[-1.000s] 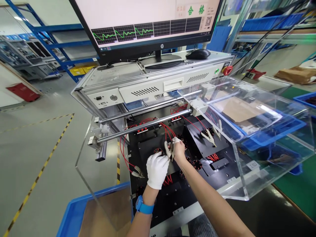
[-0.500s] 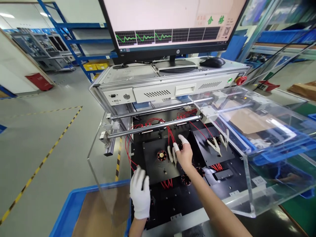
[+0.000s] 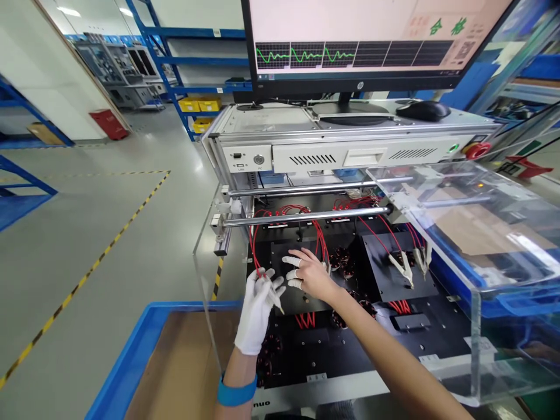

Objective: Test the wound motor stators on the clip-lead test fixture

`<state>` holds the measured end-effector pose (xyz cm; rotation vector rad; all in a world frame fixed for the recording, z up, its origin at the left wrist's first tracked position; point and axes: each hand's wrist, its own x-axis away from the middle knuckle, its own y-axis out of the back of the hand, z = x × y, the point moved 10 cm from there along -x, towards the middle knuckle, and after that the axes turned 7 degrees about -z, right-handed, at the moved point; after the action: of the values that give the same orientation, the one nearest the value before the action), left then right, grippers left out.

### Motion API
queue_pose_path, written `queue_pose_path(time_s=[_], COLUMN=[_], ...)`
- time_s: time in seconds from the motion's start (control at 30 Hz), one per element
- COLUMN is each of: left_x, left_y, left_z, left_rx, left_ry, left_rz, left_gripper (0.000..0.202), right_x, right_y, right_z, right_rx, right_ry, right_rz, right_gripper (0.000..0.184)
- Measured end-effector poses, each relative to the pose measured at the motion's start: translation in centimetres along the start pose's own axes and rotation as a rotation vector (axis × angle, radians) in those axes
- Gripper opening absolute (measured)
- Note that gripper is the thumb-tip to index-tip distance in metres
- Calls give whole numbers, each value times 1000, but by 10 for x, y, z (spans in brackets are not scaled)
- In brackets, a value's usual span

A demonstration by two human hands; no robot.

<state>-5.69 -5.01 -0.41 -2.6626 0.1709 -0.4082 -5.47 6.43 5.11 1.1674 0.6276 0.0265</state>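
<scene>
My left hand (image 3: 256, 306), in a white glove, is closed round a metal alligator clip (image 3: 276, 300) on a red wire (image 3: 252, 251) at the left edge of the black fixture plate (image 3: 286, 251). My right hand (image 3: 308, 274) is bare with white finger cots. Its fingers lie spread over the middle of that plate, just right of my left hand. More clips on red wires (image 3: 322, 245) hang beside its knuckles. Small round motors (image 3: 341, 256) sit right of the hand. What lies under my right palm is hidden.
A clear acrylic cover (image 3: 459, 233) is slid to the right over a second plate with clips (image 3: 405, 268). Two steel rails (image 3: 306, 217) cross above the fixture. A monitor (image 3: 371, 46), mouse (image 3: 422, 109) and red stop button (image 3: 476, 150) sit on top. A blue tray (image 3: 131, 361) stands at lower left.
My left hand left the middle plate, went to the left edge and took up a clip there. My right hand let go of the clips and spread out. The view swung left.
</scene>
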Motion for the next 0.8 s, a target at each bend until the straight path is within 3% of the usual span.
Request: queue_pose_path(time_s=[0.2, 0.33, 0.8], left_x=[-32, -43, -41], left_y=[10, 9, 12], left_z=[5, 10, -1], left_rx=[194, 194, 120], left_ry=[-65, -82, -187], left_rz=[-228, -233, -247], left_gripper=[45, 43, 40], right_x=[2, 1, -2], right_y=[-1, -4, -2], right_z=[0, 0, -1], right_rx=[18, 32, -1], right_ry=[-16, -17, -32], right_rz=[8, 13, -2], right_gripper=[8, 9, 9])
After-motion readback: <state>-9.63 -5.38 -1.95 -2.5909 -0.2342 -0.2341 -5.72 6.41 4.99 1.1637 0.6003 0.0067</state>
